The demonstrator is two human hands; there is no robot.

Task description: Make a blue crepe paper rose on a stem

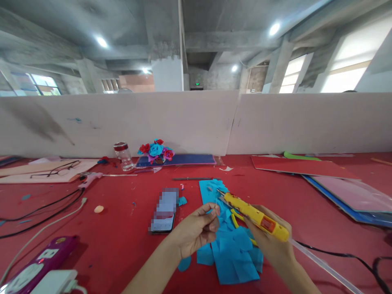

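My left hand (199,226) pinches a thin, pale stick or wire (216,201) between thumb and finger; its exact kind is too small to tell. In my right hand (271,237) is a yellow hot glue gun (251,212), its nozzle pointing left, close to the tip of the thin piece. A long clear glue stick (324,265) trails out of the gun's back end. Beneath both hands lie cut blue paper pieces (235,261) in a loose pile. Yellow-handled scissors (235,220) rest on the pile, partly hidden by the gun and my right hand.
A phone (163,212) lies left of the blue paper. Behind stand a paper-flower arrangement (156,150) and a glass jar (123,157). At left are a purple power strip (39,261), cables, a pink glue gun (90,179) and glasses (56,168). Coloured sheets (306,166) lie at right.
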